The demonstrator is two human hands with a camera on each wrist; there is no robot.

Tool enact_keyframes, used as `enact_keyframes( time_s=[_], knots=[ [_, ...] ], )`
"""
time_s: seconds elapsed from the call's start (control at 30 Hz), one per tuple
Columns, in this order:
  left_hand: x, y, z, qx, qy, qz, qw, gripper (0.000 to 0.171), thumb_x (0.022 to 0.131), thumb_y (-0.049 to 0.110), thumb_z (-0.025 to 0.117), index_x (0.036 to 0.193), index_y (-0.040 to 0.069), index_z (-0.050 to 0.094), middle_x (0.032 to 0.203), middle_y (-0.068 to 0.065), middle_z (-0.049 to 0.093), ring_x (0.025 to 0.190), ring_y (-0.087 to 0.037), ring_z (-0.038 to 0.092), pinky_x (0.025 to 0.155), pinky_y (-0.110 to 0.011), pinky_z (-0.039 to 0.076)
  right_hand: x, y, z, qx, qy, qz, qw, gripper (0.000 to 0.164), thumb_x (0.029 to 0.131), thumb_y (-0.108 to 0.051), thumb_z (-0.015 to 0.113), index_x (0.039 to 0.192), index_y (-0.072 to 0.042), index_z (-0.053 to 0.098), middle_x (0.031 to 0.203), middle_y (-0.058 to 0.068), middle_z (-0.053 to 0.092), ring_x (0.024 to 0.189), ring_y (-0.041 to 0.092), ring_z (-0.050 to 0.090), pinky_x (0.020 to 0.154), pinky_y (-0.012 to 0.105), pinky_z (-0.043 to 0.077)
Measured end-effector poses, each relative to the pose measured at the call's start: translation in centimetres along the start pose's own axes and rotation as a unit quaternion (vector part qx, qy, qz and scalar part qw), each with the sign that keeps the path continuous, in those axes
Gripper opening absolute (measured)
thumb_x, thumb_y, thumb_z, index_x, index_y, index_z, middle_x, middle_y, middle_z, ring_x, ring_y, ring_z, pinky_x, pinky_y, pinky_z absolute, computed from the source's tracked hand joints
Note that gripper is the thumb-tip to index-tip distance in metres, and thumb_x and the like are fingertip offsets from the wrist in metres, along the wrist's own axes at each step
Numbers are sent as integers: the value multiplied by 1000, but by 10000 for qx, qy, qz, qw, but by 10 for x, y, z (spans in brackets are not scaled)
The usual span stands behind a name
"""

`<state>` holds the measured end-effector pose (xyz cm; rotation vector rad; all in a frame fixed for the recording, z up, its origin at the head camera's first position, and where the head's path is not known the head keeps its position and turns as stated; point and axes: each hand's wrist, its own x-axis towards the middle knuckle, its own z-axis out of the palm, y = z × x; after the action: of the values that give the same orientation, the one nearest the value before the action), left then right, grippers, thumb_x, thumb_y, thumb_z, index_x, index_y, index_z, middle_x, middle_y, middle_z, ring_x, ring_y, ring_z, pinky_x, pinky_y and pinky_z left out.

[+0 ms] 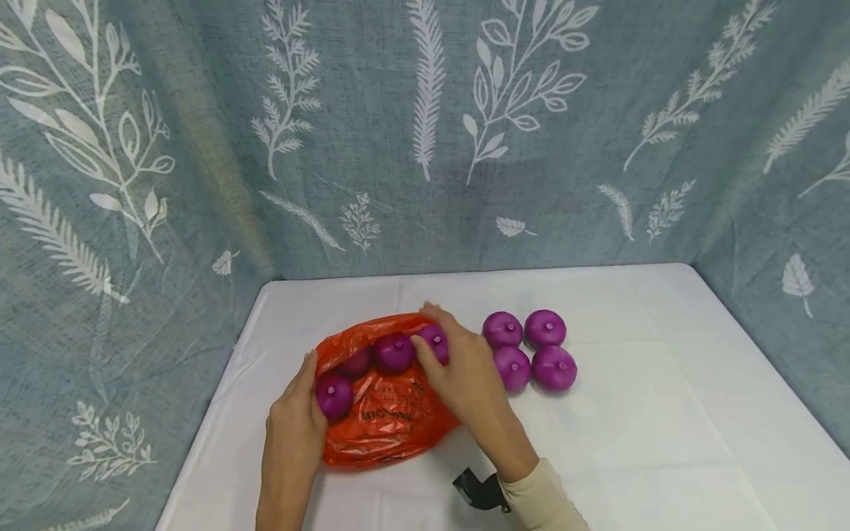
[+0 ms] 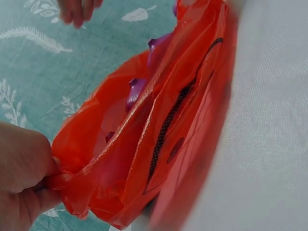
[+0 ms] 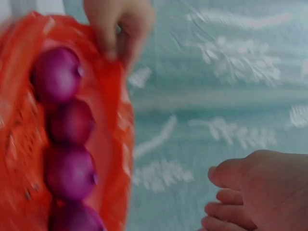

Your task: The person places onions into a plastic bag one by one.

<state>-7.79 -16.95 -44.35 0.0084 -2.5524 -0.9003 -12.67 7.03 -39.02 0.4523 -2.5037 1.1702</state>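
Note:
A red plastic bag [image 1: 392,424] with dark print lies with its mouth spread, and several purple onions [image 1: 395,352] sit in a row inside it. My left hand [image 1: 292,420] is at the bag's left side; in the left wrist view its thumb and fingers pinch the bag's rim [image 2: 62,180]. Over the right end of the bag is my right hand [image 1: 468,376], its thumb and fingers spread around the rightmost onion [image 1: 434,341] in the head view. The right wrist view shows that hand [image 3: 269,192] with loosely bent fingers, holding nothing.
Several more purple onions [image 1: 555,368] stand grouped on the white-covered table [image 1: 637,442], right of the bag. A blue-green cloth with white leaf patterns [image 1: 372,147] hangs behind and at both sides. A black strap [image 1: 481,490] hangs by the right sleeve.

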Motion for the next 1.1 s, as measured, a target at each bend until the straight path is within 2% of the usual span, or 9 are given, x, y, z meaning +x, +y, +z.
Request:
enact_keyframes(
  time_s=[0.07,0.17,0.2,0.33,0.37,0.47,0.57,0.8,1.1],
  knots=[
    [1,1,0,22,9,-2,10000,55,100,-16,57,154,-5,50,151,-26,55,135,-45,58,105,-56,51,1,8,-11,-55,275,138,9995,47,102,-27,74,145,-11,62,149,5,64,47,8,40,58,29,58],
    [2,2,1,64,18,-16,10000,56,99,-16,58,153,-5,50,151,-26,56,135,-45,58,104,-56,51,-1,20,-26,-143,513,459,9975,53,101,-28,74,149,-11,58,155,6,58,51,14,43,65,30,60],
    [2,2,1,79,20,-19,10000,56,99,-17,58,153,-5,50,151,-26,56,135,-45,58,104,-56,51,-2,24,-30,-154,586,561,9966,55,101,-28,74,150,-11,57,155,6,57,50,14,41,56,29,55],
    [2,2,1,94,15,-9,10000,56,99,-17,58,153,-6,50,151,-27,55,135,-46,58,104,-56,51,-6,40,-46,-224,820,871,9926,61,100,-25,75,154,-8,53,119,13,75,45,14,31,42,26,41],
    [2,3,1,96,12,-11,10000,56,99,-17,58,153,-6,50,151,-27,56,135,-46,58,104,-56,51,-8,44,-50,-266,894,905,9915,62,99,-25,76,154,-8,53,118,13,75,48,16,44,45,27,48],
    [3,3,2,88,3,-19,10000,56,99,-17,58,153,-6,50,151,-27,56,135,-46,58,104,-56,51,-14,54,-60,-314,1065,1057,9882,63,99,-24,76,155,-6,51,124,16,74,92,30,75,78,40,66],
    [4,4,3,68,-4,-26,10000,56,99,-17,58,153,-6,50,151,-27,56,135,-46,58,103,-56,51,-21,65,-70,-391,1227,1204,9843,63,100,-25,75,154,-4,52,156,16,56,140,39,56,111,57,50],
    [4,4,3,88,-67,-79,9999,58,99,-16,58,155,-4,49,152,-26,55,135,-45,57,104,-56,51,-42,89,-84,-597,1327,1809,9727,63,101,-27,74,153,1,51,153,24,55,136,47,56,110,64,49],
    [6,7,3,108,-69,-83,9999,57,99,-17,58,154,-4,50,153,-26,55,136,-45,57,104,-57,51,-69,104,-87,-775,822,2354,9653,66,103,-28,70,154,5,46,152,32,53,137,51,53,110,65,48]
  ],
)
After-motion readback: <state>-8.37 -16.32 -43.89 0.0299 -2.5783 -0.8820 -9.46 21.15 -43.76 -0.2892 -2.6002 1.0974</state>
